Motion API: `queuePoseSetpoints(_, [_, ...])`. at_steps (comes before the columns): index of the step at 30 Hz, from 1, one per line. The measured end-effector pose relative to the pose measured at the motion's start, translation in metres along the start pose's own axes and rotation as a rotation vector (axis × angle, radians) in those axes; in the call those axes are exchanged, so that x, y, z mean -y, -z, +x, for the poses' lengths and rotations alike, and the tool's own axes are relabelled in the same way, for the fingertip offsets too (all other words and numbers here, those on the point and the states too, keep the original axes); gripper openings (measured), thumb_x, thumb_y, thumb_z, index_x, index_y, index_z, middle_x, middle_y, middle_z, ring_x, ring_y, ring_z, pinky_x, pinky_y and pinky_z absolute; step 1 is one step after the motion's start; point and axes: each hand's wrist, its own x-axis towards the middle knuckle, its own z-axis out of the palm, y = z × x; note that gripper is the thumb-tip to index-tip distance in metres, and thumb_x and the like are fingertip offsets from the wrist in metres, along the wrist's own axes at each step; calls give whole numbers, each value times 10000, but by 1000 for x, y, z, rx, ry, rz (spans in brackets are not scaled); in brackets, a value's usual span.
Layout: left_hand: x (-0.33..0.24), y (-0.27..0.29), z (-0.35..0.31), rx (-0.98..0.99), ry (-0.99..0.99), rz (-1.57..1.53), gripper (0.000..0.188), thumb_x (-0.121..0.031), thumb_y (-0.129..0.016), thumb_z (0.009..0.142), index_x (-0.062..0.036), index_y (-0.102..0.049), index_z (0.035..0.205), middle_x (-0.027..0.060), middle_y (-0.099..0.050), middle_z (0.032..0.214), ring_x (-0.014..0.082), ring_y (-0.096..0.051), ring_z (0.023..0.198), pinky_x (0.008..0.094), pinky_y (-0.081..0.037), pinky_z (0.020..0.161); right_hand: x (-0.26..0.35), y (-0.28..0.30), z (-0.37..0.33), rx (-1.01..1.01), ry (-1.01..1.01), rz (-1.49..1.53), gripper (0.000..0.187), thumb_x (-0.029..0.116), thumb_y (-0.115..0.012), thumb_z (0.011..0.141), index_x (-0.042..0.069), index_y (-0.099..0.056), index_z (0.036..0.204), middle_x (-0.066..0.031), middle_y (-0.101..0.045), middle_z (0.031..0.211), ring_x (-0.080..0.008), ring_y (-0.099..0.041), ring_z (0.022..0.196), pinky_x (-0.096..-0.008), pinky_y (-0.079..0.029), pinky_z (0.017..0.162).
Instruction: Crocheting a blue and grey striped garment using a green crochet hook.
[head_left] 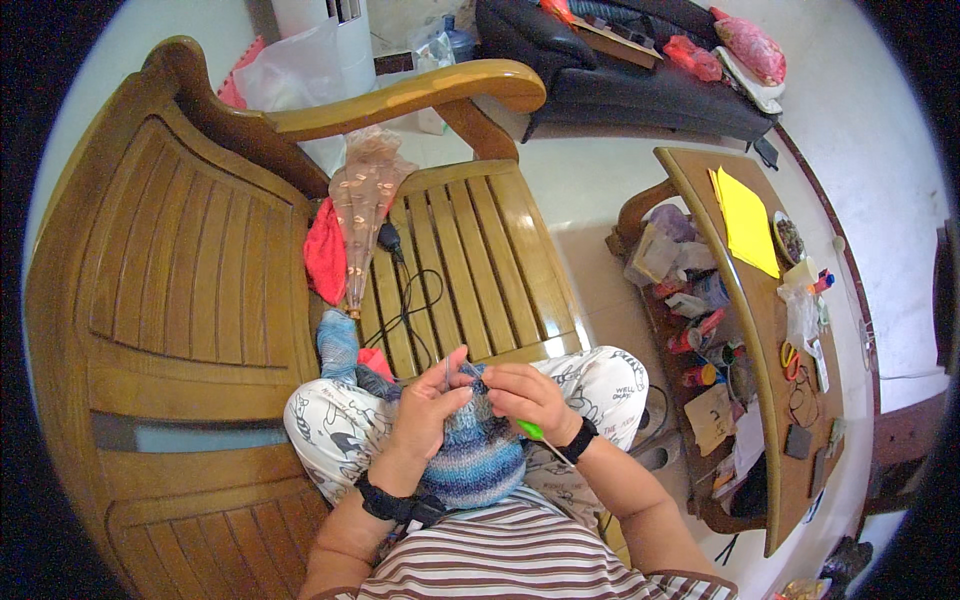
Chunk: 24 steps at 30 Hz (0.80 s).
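A knitted piece (478, 468) in blue, white and grey stripes lies in my lap, its narrow upper edge between my hands. My left hand (424, 408) is closed around that edge's left side, index finger raised beside a thin metal needle (447, 374). From the right, my right hand (530, 396) pinches the knitting's upper edge with thumb and fingers. Under its palm shows a slim tool with a bright green part (530, 430) and a thin shaft slanting toward my wrist. The exact stitches at the fingertips are too small to make out.
I sit cross-legged on a slatted wooden bench (480, 260). Beside my left knee are a light blue yarn bundle (338, 345), a red cloth (325, 252), a folded brown umbrella (362, 200) and a black cable (425, 285). A cluttered wooden table (735, 290) stands right; a dark sofa (580, 95) is behind.
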Motion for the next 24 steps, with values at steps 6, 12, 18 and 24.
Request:
queuePoseSetpoints(6, [-14, -4, -4, 3, 59, 73, 548, 19, -576, 762, -24, -415, 1284, 20, -560, 952, 77, -517, 858, 191, -412, 780, 6, 0, 1, -19, 9, -51, 349, 54, -691, 624, 29, -562, 948, -149, -581, 1031, -329, -577, 930, -384, -512, 741])
queuePoseSetpoints(12, [-13, 15, 9, 214, 201, -93, 534, 18, -573, 764, -14, -420, 1275, 8, -557, 941, 62, -520, 848, 182, -414, 770, 9, 0, 3, -63, -56, 60, 323, 58, -691, 647, 39, -568, 945, -138, -588, 1040, -329, -573, 938, -388, -493, 769])
queuePoseSetpoints(18, [-32, 12, 0, 257, 142, 203, 460, 37, -574, 746, -7, -493, 1196, 2, -564, 913, 72, -525, 840, 202, -419, 780, 18, 24, 8, -142, -418, 475, 153, 146, -509, 874, -1, -546, 894, -133, -611, 973, -269, -575, 872, -369, -456, 801])
queuePoseSetpoints(24, [-23, 12, 1, 365, 26, 199, 200, 33, -582, 734, -34, -552, 920, -9, -551, 869, 65, -517, 782, 192, -416, 717, 16, 12, 3, -310, -920, 1293, 148, 141, -483, 889, 7, -543, 876, -136, -593, 890, -233, -559, 887, -357, -446, 802])
